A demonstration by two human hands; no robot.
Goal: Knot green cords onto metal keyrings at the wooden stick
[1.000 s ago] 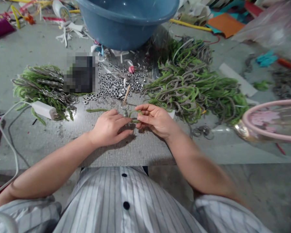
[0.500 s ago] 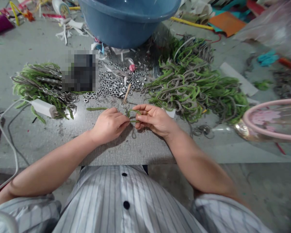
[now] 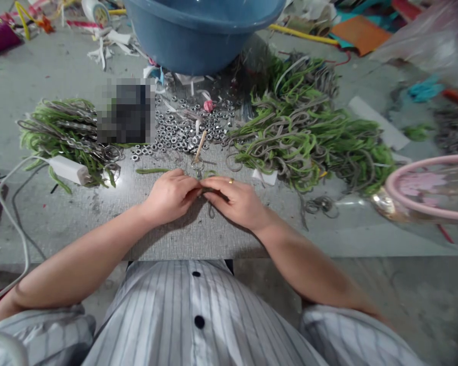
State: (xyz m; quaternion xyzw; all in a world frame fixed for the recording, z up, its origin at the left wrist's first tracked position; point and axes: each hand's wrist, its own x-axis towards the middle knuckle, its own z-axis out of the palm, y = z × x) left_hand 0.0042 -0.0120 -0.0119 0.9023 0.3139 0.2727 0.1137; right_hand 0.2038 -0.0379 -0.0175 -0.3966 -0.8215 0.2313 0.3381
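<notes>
My left hand (image 3: 172, 195) and my right hand (image 3: 238, 203) meet over the grey table mat, fingertips pinched together on a thin green and grey cord (image 3: 211, 210). A grey loop of it hangs below my fingers; most of the gripped part is hidden. Just beyond the fingertips lies a metal key ring (image 3: 197, 165) that looks joined to the cord. A small wooden stick (image 3: 201, 144) stands tilted at the ring. Left of the ring, a short green cord piece (image 3: 151, 171) rests on the mat near my left knuckles.
Metal nuts (image 3: 171, 134) lie scattered ahead, below a blue basin (image 3: 202, 46). Tangled green and grey cords (image 3: 309, 132) are heaped to the right, finished-looking cord bundles (image 3: 61, 122) to the left. A white charger (image 3: 69, 170) trails its cable. A pink-rimmed clear bag (image 3: 427, 188) sits far right.
My right hand has turned palm-down and moved in against my left fingertips, closing over the cord. The green loop it held up is now mostly covered. My left hand has hardly moved.
</notes>
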